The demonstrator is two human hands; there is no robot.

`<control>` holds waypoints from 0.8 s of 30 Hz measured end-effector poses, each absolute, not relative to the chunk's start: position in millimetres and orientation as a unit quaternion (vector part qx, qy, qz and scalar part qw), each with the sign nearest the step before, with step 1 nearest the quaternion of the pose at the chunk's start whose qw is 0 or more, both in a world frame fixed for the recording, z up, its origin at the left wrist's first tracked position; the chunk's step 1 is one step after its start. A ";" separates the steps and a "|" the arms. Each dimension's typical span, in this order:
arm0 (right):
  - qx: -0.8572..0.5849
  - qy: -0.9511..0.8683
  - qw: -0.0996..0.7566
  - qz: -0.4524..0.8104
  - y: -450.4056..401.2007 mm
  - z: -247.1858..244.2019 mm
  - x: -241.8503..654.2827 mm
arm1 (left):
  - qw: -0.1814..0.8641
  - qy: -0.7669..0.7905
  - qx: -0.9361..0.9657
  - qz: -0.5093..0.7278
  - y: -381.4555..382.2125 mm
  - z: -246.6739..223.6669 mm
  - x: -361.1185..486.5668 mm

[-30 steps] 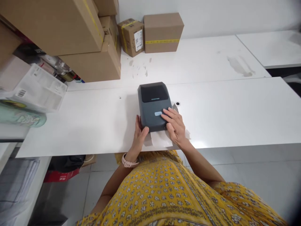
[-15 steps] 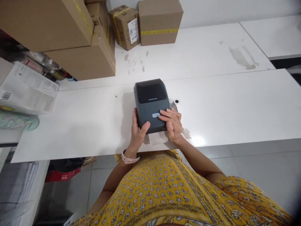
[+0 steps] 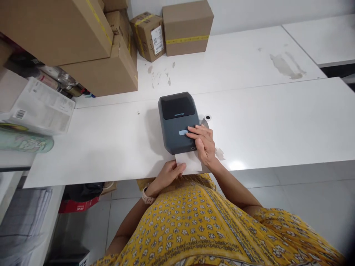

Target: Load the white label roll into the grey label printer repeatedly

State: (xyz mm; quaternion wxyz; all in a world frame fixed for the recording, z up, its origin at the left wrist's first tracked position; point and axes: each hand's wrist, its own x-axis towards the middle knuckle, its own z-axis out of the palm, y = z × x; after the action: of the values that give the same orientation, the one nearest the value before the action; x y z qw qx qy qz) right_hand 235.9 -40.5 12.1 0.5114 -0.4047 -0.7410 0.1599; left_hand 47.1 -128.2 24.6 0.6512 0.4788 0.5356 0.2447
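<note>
White paper strip (image 3: 192, 164) pinched by left hand (image 3: 168, 173), just moved off label printer (image 3: 174, 138). Grip now on paper, not casing. Printer just beyond left hand, under right hand (image 3: 205, 146), fingers slightly spread. Paper roll (image 3: 205, 122) past right knuckles.

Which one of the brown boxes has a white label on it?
The small box between the stacked boxes and the wider box; only it shows a white label.
</note>
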 end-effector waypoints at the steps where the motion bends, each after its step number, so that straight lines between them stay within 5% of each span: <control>1: -0.405 -0.743 0.507 0.162 -40.2 12.1 236.0 | 0.669 0.523 0.466 0.248 -124.1 27.2 52.1; 7: -0.376 -0.747 0.525 0.154 -39.8 14.2 236.2 | 0.734 0.502 0.323 0.325 -117.8 46.2 64.5; 17: -0.405 -0.788 0.453 0.094 -40.1 30.9 236.6 | 0.652 0.524 0.488 0.247 -132.0 17.0 30.2; 24: -0.383 -0.859 0.332 -0.072 -36.1 66.6 234.3 | 0.412 0.606 0.511 0.450 -122.1 37.1 -3.2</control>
State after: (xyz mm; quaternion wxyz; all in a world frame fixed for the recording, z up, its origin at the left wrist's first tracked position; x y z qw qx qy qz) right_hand 234.3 -36.1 66.6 0.3318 -0.3826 -0.8593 -0.0721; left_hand -3.2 -122.1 37.1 0.4117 0.5108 0.6060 0.4498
